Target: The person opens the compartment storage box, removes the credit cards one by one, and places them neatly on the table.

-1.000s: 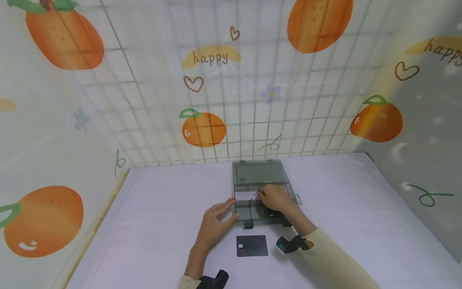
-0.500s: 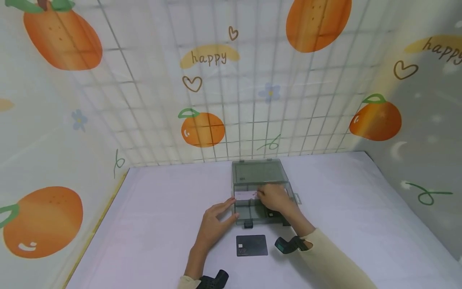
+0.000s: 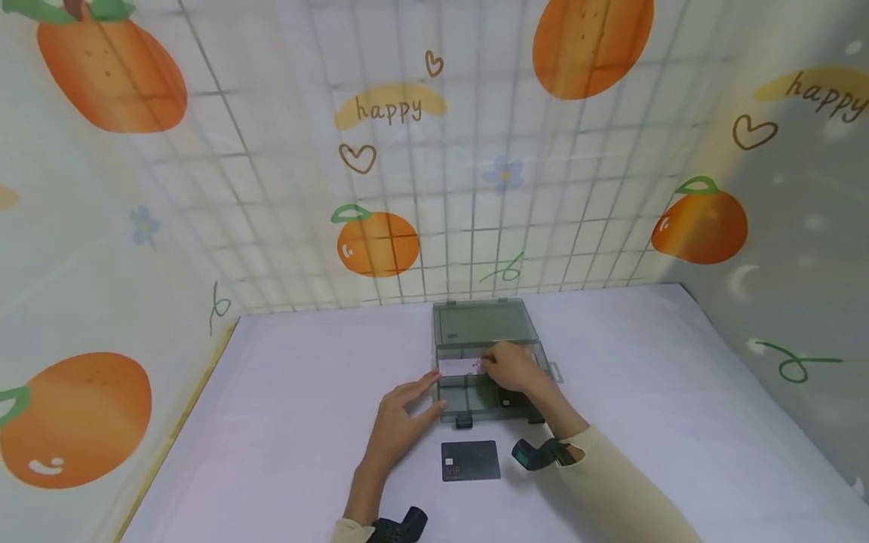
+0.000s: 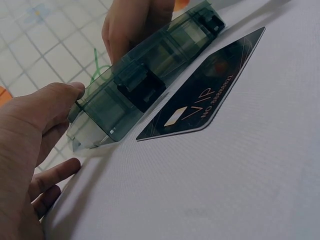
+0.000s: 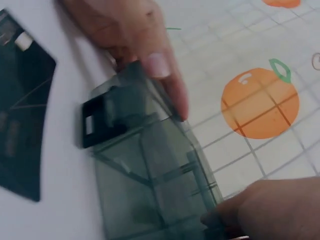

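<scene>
A see-through grey-green plastic box (image 3: 485, 411) lies on the table with its lid (image 3: 487, 320) folded back. My left hand (image 3: 399, 418) steadies its left side, fingers extended and fingertips touching the wall. Inside the box, a pale card with pinkish marks (image 3: 456, 367) stretches across the compartments. At that card's right end, my right hand (image 3: 511, 367) has curled fingers pinching it, though the fingertips are largely hidden. A dark card with a chip (image 3: 508, 398) lies in the front right part, partly under the right hand. Another black card marked VIP (image 4: 200, 95) rests in front of the box.
A white cloth covers the table (image 3: 305, 377). Behind it stands a wire grid under a curtain (image 3: 462, 226) printed with oranges. Two black latches hang on the box's front, the left latch (image 3: 464, 421) beside the VIP card. Wrist cameras sit on both arms.
The right hand has risen very slightly at the pale card's end. The left hand keeps its place at the box. The whole view has drifted a little.
</scene>
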The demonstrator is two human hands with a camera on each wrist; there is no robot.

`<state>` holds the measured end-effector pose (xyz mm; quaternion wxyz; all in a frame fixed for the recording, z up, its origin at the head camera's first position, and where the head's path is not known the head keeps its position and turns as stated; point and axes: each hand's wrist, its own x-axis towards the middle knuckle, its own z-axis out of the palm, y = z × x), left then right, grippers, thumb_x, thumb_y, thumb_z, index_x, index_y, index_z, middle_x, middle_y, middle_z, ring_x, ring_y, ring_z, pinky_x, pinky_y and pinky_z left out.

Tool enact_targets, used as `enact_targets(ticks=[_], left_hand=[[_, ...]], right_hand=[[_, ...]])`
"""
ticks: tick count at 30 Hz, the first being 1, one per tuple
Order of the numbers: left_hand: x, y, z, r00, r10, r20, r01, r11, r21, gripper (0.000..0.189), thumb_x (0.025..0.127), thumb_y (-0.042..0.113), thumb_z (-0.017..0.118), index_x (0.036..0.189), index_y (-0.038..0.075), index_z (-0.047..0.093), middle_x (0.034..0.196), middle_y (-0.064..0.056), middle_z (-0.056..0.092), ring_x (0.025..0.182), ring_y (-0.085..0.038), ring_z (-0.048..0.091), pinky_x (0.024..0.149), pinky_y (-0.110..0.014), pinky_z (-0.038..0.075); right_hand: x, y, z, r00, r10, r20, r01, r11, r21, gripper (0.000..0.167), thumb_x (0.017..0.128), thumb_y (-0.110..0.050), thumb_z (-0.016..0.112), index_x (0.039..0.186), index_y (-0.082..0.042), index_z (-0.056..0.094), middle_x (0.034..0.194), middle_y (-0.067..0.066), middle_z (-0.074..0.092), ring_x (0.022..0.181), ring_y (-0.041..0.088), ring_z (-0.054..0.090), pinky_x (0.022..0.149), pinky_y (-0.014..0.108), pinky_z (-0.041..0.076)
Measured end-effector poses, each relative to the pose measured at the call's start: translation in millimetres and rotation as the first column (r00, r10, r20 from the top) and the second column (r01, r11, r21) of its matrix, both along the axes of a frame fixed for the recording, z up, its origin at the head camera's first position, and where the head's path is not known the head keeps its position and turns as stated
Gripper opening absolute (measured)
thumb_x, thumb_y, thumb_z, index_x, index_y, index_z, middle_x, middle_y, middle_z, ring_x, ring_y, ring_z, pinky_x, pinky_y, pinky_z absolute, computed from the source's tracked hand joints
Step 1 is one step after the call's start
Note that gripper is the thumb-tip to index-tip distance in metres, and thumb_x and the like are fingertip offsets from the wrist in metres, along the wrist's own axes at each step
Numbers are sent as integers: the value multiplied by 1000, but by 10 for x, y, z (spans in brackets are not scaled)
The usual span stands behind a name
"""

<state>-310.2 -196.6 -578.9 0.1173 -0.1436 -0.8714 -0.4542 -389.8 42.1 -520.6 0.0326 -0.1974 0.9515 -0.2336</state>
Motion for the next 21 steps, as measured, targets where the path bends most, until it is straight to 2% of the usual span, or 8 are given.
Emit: enact_targets(ticks=[2,4,6,8,11,16,18,21], left_hand=[[-2,-1,0,1000,-4,8,4,1000,-1,55,90,54,70,138,29,63,139,19,56,128,-16,54,107,-49,41],[-6,-3,12,1000,-8,3,8,1000,6,55,90,53,71,138,29,63,139,19,57,127,-16,54,107,-49,41],[-8,-7,29,1000,-11,-6,11,1000,18,54,89,52,71,138,28,63,138,18,57,127,-16,54,107,-49,41],[-9,-10,30,1000,-5,-16,5,1000,18,54,89,52,71,137,28,63,138,18,57,127,-16,54,106,-49,42],[0,-10,16,1000,10,-2,-10,1000,12,55,89,54,71,137,29,63,138,19,57,127,-16,54,106,-50,41],[16,8,-12,999,9,32,-10,1000,12,56,89,57,69,138,30,63,139,21,56,128,-15,53,107,-50,40],[13,13,-16,1000,3,16,-3,1000,13,56,89,56,69,138,29,63,139,20,56,128,-16,53,107,-50,40],[3,10,-22,1000,-1,-17,2,1000,9,55,90,54,70,138,29,63,139,19,56,127,-16,54,106,-50,42]], right_hand=[[25,-10,5,999,0,-39,2,999,41,30,101,-15,58,73,-8,66,62,1,55,60,19,52,68,43,44],[35,-22,11,998,3,-64,2,997,74,37,101,-16,57,65,-10,58,56,-2,46,55,16,45,66,42,41],[32,-33,23,998,-8,-56,11,998,63,32,101,-16,57,71,-10,65,56,-4,45,55,15,44,70,46,42],[15,-39,27,1000,-21,-18,22,1000,20,25,101,-17,58,84,-7,73,59,-3,49,58,18,46,78,52,41],[-5,-38,18,998,-48,35,50,998,-43,20,99,-18,61,103,-7,77,72,2,64,72,22,58,88,57,42],[18,-16,-21,991,-121,50,126,985,-118,24,96,-20,66,112,-4,76,103,8,74,95,28,67,83,50,53],[24,-3,-34,988,-147,49,153,973,-170,24,95,-19,67,111,-3,76,102,10,74,94,29,67,78,47,55],[19,11,-38,981,-181,73,194,941,-275,20,95,-15,69,106,-2,76,99,11,73,94,30,67,77,45,56]])
